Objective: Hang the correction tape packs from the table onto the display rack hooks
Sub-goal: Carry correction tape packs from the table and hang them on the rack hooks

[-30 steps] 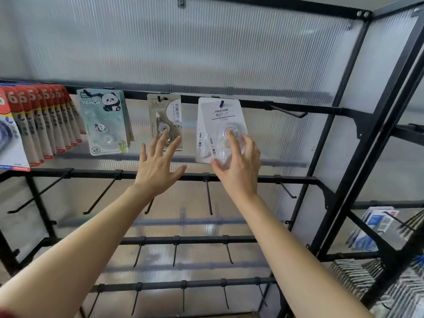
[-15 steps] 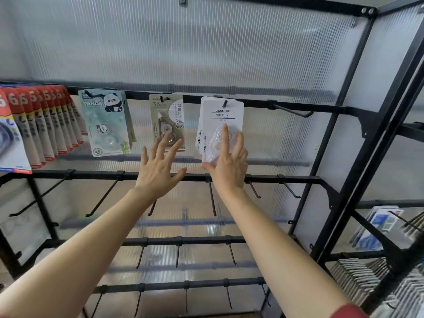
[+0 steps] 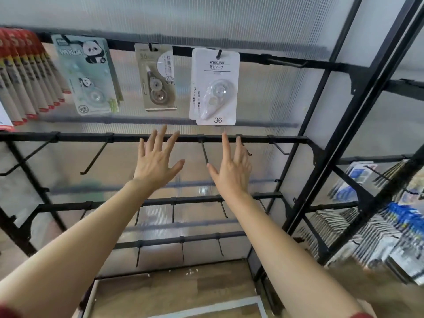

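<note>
Two empty hands below a hanging white correction tape pack (image 3: 215,86).
Left hand (image 3: 157,165) and right hand (image 3: 231,173) hover beneath it, fingers (image 3: 226,143) spread, grasping nothing.

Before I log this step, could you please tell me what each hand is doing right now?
Left hand: open, fingers spread, holding nothing.
Right hand: open, holding nothing, below the hanging white pack.

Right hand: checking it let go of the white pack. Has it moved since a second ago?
Yes. The right hand has dropped off the white pack, now below it at the second rail, open.
</note>
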The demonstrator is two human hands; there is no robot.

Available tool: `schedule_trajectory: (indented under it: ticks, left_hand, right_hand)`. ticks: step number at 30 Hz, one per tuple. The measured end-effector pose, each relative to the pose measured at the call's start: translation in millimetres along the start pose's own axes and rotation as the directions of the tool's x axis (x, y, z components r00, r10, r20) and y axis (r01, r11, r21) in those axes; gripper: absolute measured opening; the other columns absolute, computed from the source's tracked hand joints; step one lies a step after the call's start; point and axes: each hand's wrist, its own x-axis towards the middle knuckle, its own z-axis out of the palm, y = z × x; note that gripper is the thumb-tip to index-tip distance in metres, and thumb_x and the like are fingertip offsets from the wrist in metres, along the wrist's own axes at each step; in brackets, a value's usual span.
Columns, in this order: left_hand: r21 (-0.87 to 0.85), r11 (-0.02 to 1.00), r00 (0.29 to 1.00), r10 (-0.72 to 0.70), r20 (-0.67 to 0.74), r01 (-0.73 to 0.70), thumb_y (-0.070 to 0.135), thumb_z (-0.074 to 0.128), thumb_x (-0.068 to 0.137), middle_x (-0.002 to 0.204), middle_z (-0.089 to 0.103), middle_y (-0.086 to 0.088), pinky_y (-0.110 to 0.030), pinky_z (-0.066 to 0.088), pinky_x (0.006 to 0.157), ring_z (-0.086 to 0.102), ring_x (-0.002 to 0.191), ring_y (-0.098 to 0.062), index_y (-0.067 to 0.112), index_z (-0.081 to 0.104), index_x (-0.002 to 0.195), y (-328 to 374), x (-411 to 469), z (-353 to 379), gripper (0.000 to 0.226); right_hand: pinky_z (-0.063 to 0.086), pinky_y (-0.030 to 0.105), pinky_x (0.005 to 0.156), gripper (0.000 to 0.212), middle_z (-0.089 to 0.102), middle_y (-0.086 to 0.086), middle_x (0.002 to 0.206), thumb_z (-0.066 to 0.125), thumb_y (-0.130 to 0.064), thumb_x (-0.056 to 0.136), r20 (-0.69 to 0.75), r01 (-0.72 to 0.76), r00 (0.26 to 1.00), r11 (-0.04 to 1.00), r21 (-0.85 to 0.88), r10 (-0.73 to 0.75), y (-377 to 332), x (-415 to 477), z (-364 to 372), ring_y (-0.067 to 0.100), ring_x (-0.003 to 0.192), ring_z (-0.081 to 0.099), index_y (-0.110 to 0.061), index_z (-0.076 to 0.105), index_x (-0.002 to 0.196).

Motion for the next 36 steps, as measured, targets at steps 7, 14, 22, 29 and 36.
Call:
schedule_trajectory:
  ticks: [7, 14, 22, 29, 36]
  left_hand:
    - [-0.021, 1.000, 0.997, 0.007, 0.074, -0.005, 0.052, 0.042, 0.095, 0.161, -0.009, -0.006, -0.046, -0.008, 0.117, -0.009, 0.148, -0.028, 0.031, 0.000, 0.153, 20.3, -53.3, 24.4, 0.075]
    - [0.008, 0.997, 0.988, -0.076, 0.138, 0.075, 0.052, 0.042, 0.095, 0.161, -0.005, -0.007, -0.047, -0.006, 0.117, -0.005, 0.148, -0.029, 0.029, 0.003, 0.153, 48.9, -118.5, 30.5, 0.074]
    - [-0.002, 0.969, 0.933, -0.236, 0.273, 0.246, 0.046, 0.047, 0.094, 0.161, -0.004, -0.008, -0.047, -0.005, 0.117, -0.005, 0.147, -0.027, 0.028, 0.007, 0.153, 98.4, -248.7, 32.3, 0.074]
    - [0.017, 0.878, 0.836, -0.461, 0.299, 0.478, 0.043, 0.054, 0.091, 0.161, 0.003, -0.006, -0.047, -0.002, 0.118, 0.001, 0.147, -0.027, 0.028, 0.014, 0.153, 110.0, -375.5, 14.2, 0.075]
    - [0.115, 0.735, 0.683, -0.667, 0.298, 0.668, 0.046, 0.051, 0.093, 0.161, 0.002, -0.008, -0.049, -0.003, 0.118, -0.001, 0.147, -0.028, 0.029, 0.010, 0.153, 91.8, -506.5, -24.6, 0.075]
  right_hand:
    - [0.020, 0.052, 0.116, 0.078, 0.000, 0.015, 0.160, 0.047, -0.042, 0.097, 0.158, -0.025, 0.987, 0.999, -0.036, 0.030, 25.6, -57.3, 6.7, 0.035, 0.146, 0.009, -0.028, -0.005, 0.153]
    - [0.019, 0.051, 0.116, 0.074, 0.005, 0.015, 0.160, 0.047, -0.039, 0.098, 0.278, -0.008, 0.960, 0.999, -0.042, 0.019, 59.8, -122.7, 10.6, 0.035, 0.146, 0.009, -0.027, 0.000, 0.154]
    - [0.017, 0.052, 0.115, 0.074, 0.002, 0.013, 0.160, 0.046, -0.039, 0.098, 0.456, 0.070, 0.890, 0.996, -0.062, -0.034, 95.5, -220.6, -12.0, 0.035, 0.146, 0.008, -0.028, -0.001, 0.154]
    - [0.010, 0.055, 0.115, 0.072, -0.004, 0.011, 0.160, 0.046, -0.033, 0.099, 0.652, 0.170, 0.748, 0.985, -0.008, -0.124, 80.7, -305.6, -23.9, 0.036, 0.146, 0.002, -0.029, 0.000, 0.153]
    - [0.011, 0.056, 0.114, 0.073, -0.001, 0.011, 0.161, 0.045, -0.037, 0.098, 0.718, 0.379, 0.621, 0.922, 0.077, -0.315, 18.7, -390.1, -20.0, 0.035, 0.146, 0.004, -0.028, -0.001, 0.154]
